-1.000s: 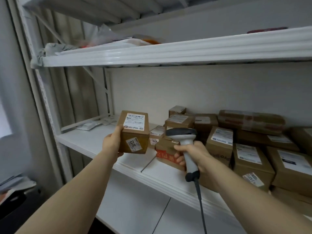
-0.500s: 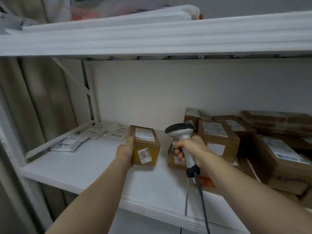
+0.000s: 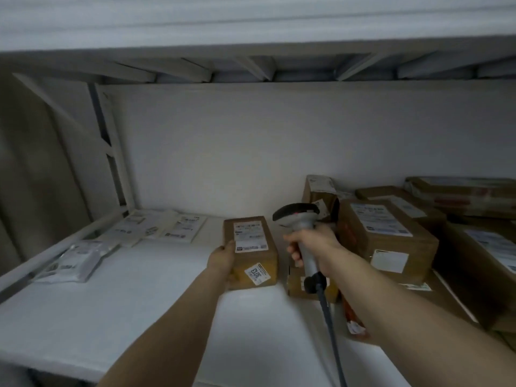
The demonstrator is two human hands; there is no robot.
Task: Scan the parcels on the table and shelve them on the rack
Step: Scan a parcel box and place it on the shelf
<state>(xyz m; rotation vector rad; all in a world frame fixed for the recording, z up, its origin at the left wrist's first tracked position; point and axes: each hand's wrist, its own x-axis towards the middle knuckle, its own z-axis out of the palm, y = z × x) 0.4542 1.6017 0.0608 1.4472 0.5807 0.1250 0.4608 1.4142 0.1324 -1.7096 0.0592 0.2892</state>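
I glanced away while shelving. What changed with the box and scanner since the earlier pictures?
The left hand carried the small box forward and down, from in front of the rack to the shelf, where it now seems to rest beside the stacked boxes; the hand still holds its side. The right hand still grips the scanner.

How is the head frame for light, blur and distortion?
Head view: dim, bluish light under the upper shelf; wide-angle bowing at the frame edges; far-right boxes smeared; centre sharper, with the box in the left hand and the scanner in the right hand clear, though its label print is unreadable.
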